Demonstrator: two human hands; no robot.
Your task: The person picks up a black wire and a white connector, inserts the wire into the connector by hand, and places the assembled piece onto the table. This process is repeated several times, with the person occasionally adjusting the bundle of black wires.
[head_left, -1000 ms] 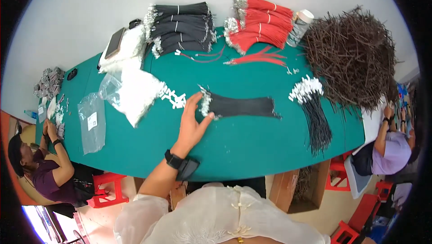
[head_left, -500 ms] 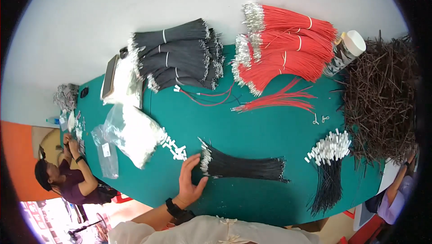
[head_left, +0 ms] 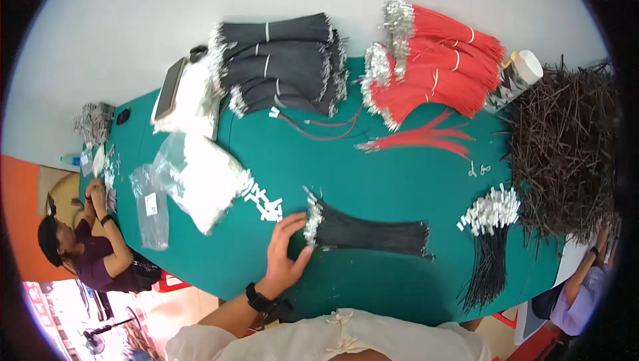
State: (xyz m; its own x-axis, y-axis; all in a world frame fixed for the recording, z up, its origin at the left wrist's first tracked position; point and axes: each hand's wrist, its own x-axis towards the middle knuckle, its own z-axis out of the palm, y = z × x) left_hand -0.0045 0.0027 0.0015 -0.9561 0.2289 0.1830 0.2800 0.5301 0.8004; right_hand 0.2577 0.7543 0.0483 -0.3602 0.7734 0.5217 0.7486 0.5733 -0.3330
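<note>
Grip: left hand [head_left: 285,254] lies flat with spread fingers, touching black wire bundle [head_left: 369,233], nothing grasped
Place: lower centre, green table [head_left: 399,181]
Right hand: not visible

Green table [head_left: 399,175], black wire bundle [head_left: 373,233], red wires [head_left: 439,75], white connectors [head_left: 266,202].

Green desk [head_left: 373,175] carries a flat black wire bundle [head_left: 369,233]: white connectors [head_left: 263,202] and plastic bags [head_left: 200,178] left of it, black bundles [head_left: 283,65], red bundles [head_left: 432,68] beyond, brown pile [head_left: 566,155] right.
</note>
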